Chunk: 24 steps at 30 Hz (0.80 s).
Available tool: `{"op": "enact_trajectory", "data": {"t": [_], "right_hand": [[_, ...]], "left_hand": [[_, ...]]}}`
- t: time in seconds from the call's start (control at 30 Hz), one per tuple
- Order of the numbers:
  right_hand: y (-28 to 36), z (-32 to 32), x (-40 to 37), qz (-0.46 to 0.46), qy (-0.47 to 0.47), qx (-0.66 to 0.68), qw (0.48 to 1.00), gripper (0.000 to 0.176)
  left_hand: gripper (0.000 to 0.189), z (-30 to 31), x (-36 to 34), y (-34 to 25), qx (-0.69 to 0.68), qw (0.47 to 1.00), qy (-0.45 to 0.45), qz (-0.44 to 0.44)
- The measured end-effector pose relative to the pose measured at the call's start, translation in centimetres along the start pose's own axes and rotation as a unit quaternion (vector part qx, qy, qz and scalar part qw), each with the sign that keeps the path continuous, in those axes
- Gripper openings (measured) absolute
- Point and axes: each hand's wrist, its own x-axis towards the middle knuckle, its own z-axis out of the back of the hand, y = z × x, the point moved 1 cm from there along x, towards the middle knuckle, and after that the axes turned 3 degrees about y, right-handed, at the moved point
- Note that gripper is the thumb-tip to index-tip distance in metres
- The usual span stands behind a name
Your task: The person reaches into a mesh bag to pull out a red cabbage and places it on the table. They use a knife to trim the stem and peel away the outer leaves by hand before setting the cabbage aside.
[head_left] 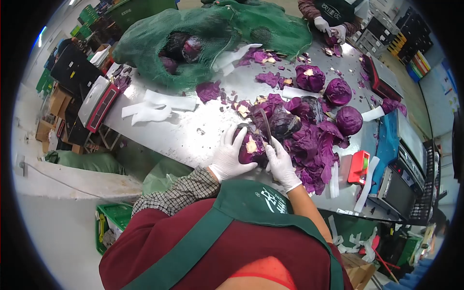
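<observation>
My left hand point(229, 157), in a white glove, is wrapped round the left side of a red cabbage point(249, 153) at the table's near edge. Its pale cut stem faces up. In my gloved right hand point(282, 168) is a knife point(266, 126), its blade pointing away from me along the cabbage's right side. Loose purple leaves point(314, 150) are heaped right of the knife, with a dark leafy cabbage piece point(284, 123) just beyond the blade.
Trimmed red cabbages point(349, 121) sit at the right, near a blue scale point(401, 154) and red tape dispenser point(359, 167). Green mesh sacks point(203, 43) with cabbages lie at the back. White foam strips point(159, 104) are at left. Across the table, a co-worker's gloved hands point(331, 30) hold a cabbage.
</observation>
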Motion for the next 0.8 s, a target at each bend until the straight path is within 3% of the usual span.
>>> {"op": "enact_trajectory", "data": {"t": [0.33,0.7,0.77,0.8], "right_hand": [[0.2,-0.9,-0.3,0.032,-0.018,-0.138,0.99,0.054],[-0.9,0.2,3.0,0.02,-0.082,-0.113,0.99,0.037],[-3.0,1.4,4.3,-0.013,-0.12,-0.056,0.991,0.033],[-1.8,2.7,4.0,-0.136,-0.061,-0.04,0.988,0.028]], "left_hand": [[0.099,-0.7,1.0,-0.5,0.052,0.998,-0.037,-0.008],[0.094,-1.7,1.8,-1.0,0.053,0.997,-0.061,0.015],[0.092,-1.2,1.4,-0.8,0.007,0.999,-0.046,0.014],[0.093,-1.0,0.4,-0.3,-0.001,0.999,-0.053,-0.007]]}}
